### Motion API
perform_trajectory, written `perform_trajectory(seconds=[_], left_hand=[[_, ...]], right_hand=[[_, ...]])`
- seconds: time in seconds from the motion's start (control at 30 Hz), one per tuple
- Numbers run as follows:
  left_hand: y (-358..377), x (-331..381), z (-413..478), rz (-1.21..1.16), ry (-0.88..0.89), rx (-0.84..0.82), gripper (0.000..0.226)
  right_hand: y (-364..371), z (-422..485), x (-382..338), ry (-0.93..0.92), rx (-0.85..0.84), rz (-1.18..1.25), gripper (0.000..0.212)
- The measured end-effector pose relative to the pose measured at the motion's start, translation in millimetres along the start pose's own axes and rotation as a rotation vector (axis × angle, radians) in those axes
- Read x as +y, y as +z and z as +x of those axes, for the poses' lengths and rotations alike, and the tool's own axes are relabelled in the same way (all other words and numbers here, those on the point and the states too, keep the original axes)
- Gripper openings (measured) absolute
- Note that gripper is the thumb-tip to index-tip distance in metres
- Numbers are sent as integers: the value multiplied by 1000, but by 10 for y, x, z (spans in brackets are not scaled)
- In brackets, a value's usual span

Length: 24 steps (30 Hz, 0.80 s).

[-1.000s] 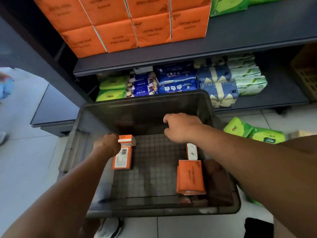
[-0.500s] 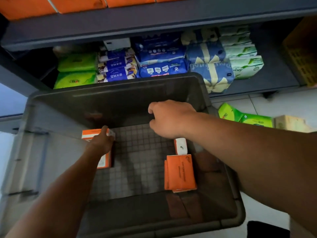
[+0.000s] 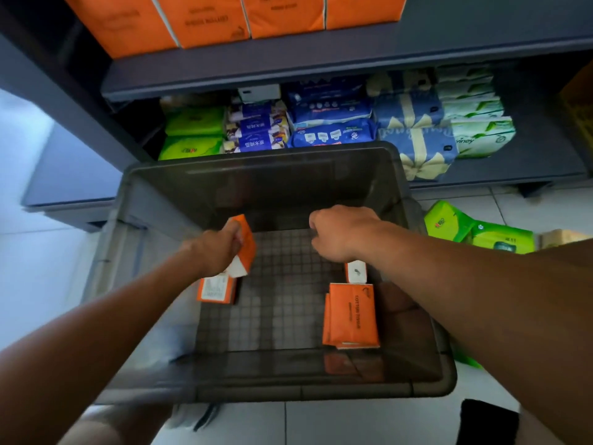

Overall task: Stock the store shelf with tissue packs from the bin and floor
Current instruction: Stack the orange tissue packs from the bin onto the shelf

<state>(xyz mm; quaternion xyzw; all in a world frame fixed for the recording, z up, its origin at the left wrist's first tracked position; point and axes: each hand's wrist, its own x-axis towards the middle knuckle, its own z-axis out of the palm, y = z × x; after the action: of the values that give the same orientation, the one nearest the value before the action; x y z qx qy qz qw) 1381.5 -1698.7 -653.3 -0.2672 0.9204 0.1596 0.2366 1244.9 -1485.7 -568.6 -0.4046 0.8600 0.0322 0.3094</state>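
Orange tissue pack (image 3: 245,242): lifted clear of the grid floor inside the bin (image 3: 288,393), tilted on end, white end face down. Gripped from its left side by the left hand (image 3: 215,252), fingers wrapped round it. Grip judged fit for carrying up to the shelf. Second orange pack (image 3: 215,289) directly beneath, lying label-up on the bin floor by the left wall.

Right hand (image 3: 340,234): poised over the bin's far right area, fingers clenched. Nothing seen inside them, though underside hidden, so judged empty only. Placed just above a white-ended pack (image 3: 356,272) standing on end, probably ready for picking it. Flat orange stack (image 3: 349,316) just nearer, by the right wall.

Surroundings: upper shelf (image 3: 321,59) carrying a row of matching orange packs (image 3: 208,24), the likely destination. Lower shelf (image 3: 529,168) filled with green packs (image 3: 192,133), blue packs (image 3: 330,123) and ribbon-patterned packs (image 3: 414,136). Floor packs (image 3: 462,229), green, right of the bin, not yet stocked.

Obstructions: bin's tall far wall between hands and lower shelf; upper shelf edge overhanging the lift path. Calls for raising the pack above the rim before moving forward.
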Motion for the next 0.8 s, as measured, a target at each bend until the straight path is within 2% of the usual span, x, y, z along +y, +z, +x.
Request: perform_trajectory(seconds=[0.17, 0.33, 0.47, 0.63, 0.8], left_hand=[[-424, 147, -650, -119, 68, 4, 37], [-654, 204, -1073, -307, 7, 42, 33], [-696, 187, -1085, -459, -5, 88, 29], [-693, 129, -1044, -407, 18, 104, 26], [-725, 41, -959, -406, -12, 102, 27]], right_hand=[[135, 23, 78, 6, -73, -8, 36], [471, 161, 157, -12, -166, -42, 40], [898, 325, 203, -46, -270, -36, 57], [1320, 407, 270, -69, -355, -166, 81], [1430, 389, 202, -135, -432, -281, 73]])
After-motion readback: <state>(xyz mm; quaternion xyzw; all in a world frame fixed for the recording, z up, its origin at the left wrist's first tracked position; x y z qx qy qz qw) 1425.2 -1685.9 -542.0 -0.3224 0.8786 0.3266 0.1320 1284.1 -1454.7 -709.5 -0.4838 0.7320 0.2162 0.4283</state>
